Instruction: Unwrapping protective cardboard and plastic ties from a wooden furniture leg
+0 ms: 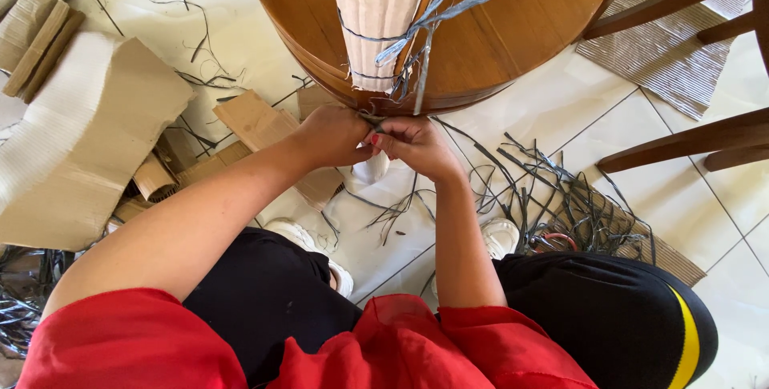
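Both hands met at the round wooden desk's [513, 36] edge, the left hand [332, 136] and right hand [415, 145] each in a clenched grip pinching a thin grey strip [374, 120]. The strip ran up to the corrugated cardboard roll [375, 12] lying on the desk. Cardboard scraps [88, 141] and loose grey strips [561, 197] littered the tiled floor [577, 108] around.

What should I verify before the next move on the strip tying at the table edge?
1. Both hands meet at the rim of the round wooden table: ok.
2. Left hand fingers pinch at the binding: ok.
3. Right hand pinches the thin grey strip: ok.
4. Corrugated cardboard wrap lies against the table: ok.
5. Knot tight: cannot tell.
6. Floor underfoot free of loose grey strips: not ok.
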